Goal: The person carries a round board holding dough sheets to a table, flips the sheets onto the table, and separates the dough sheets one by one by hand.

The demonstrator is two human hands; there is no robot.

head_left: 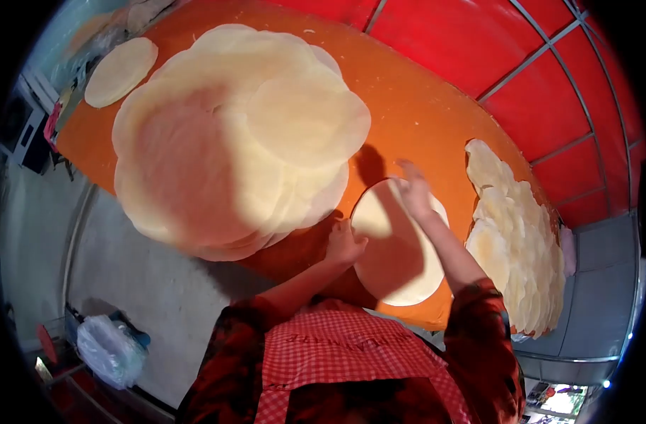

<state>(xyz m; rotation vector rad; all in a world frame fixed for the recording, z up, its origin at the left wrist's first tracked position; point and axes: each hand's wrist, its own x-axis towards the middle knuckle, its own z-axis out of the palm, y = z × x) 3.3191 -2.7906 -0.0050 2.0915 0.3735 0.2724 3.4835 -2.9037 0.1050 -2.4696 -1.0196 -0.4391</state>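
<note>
Between both hands, probably flatbread.

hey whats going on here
A person in a red checked apron is handling a pale flatbread round on an orange table: left hand at its left edge, right hand at its far edge. A broad pile of overlapping flatbreads lies to the left, and another overlapping pile to the right.
</note>
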